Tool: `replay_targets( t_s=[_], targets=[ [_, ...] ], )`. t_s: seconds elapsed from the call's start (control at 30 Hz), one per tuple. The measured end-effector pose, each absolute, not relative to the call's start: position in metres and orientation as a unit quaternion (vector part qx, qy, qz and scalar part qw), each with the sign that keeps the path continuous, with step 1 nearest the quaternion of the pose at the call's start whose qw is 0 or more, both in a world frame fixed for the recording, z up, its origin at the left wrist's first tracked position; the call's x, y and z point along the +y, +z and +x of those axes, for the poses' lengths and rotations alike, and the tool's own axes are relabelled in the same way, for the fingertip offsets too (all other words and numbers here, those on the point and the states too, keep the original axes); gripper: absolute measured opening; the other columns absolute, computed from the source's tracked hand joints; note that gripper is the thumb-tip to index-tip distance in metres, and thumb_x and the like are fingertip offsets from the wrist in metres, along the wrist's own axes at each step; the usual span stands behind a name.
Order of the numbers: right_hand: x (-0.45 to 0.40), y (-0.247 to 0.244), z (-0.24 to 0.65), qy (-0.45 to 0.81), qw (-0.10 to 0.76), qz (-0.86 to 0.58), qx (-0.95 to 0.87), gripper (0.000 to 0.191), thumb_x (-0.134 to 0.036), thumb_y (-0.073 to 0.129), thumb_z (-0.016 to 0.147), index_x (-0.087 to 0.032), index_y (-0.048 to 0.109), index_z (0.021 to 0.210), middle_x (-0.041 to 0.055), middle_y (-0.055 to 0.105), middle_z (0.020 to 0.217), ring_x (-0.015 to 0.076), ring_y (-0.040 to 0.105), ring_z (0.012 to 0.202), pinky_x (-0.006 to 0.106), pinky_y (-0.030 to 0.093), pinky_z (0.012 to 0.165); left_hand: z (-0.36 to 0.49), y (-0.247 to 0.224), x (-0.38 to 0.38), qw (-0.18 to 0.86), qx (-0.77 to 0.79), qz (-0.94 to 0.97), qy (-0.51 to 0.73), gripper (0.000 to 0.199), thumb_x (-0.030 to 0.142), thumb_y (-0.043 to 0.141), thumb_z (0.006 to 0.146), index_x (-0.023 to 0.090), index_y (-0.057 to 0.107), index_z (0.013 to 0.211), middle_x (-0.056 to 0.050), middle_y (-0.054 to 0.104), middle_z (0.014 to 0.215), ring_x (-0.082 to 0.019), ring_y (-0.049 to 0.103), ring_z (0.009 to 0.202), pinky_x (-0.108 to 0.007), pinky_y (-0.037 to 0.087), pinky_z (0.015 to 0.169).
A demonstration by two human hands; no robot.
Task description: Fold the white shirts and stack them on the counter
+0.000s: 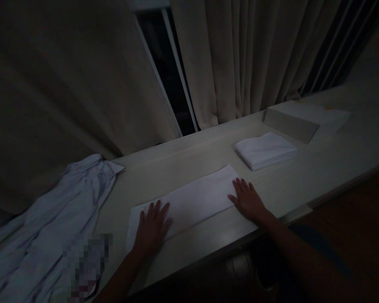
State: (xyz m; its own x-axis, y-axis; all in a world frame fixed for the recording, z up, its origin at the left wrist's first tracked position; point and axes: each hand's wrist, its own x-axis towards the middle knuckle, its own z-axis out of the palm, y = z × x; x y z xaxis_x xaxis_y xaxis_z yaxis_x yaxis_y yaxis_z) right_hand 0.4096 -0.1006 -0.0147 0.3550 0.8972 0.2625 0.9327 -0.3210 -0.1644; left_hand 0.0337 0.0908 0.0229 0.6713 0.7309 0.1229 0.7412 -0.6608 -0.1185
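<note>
A white cloth (196,198), folded into a long flat strip, lies on the pale table in front of me. My left hand (153,227) rests flat on its left end, fingers spread. At the other end, my right hand (246,198) lies with its fingertips on the cloth's right edge, fingers stretched out. Neither hand grips anything. Just beyond my right hand sits a folded white cloth stack (265,150), several layers thick.
A striped white shirt (60,202) lies heaped along the table's left side, with a pixelated object (91,261) on its near end. An open white box (292,124) stands at the back right. Beige curtains (227,59) hang behind the table (183,164). The room is dim.
</note>
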Motion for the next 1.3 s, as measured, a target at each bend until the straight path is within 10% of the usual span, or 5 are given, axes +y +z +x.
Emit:
replay_targets(
  t_s=[0.7,1.07,1.3],
  targets=[
    [-0.090,0.019,0.373,-0.074,0.175,-0.794,-0.578,0.070,-0.058,0.020,0.096,-0.016,0.020,0.152,0.0076,0.015,0.158,0.0312,-0.001,0.146,0.058,-0.005,0.116,-0.020,0.022,0.087,0.023,-0.518,-0.852,-0.065,0.056,0.048,0.029,0.093,0.027,0.035,0.145,-0.008,0.039,0.151,-0.029,0.024,0.143,-0.055,0.025,0.110],
    [0.006,0.024,0.170,0.033,0.168,-0.564,-0.808,0.080,-0.071,0.034,0.089,-0.014,0.035,0.146,0.0117,0.031,0.153,0.0314,0.022,0.142,0.052,0.020,0.115,-0.028,0.014,0.091,0.045,-0.480,-0.874,-0.062,0.057,0.047,0.031,0.092,0.027,0.036,0.145,-0.007,0.037,0.152,-0.031,0.018,0.144,-0.058,0.025,0.109],
    [0.006,0.015,0.265,0.037,0.153,-0.615,-0.773,0.079,-0.070,0.024,0.091,-0.017,0.028,0.150,0.0092,0.026,0.155,0.0268,0.020,0.144,0.048,0.016,0.117,-0.028,0.006,0.097,0.066,-0.504,-0.859,-0.067,0.063,0.051,0.027,0.092,0.024,0.028,0.148,-0.013,0.027,0.155,-0.031,0.019,0.144,-0.055,0.024,0.109]
  ],
)
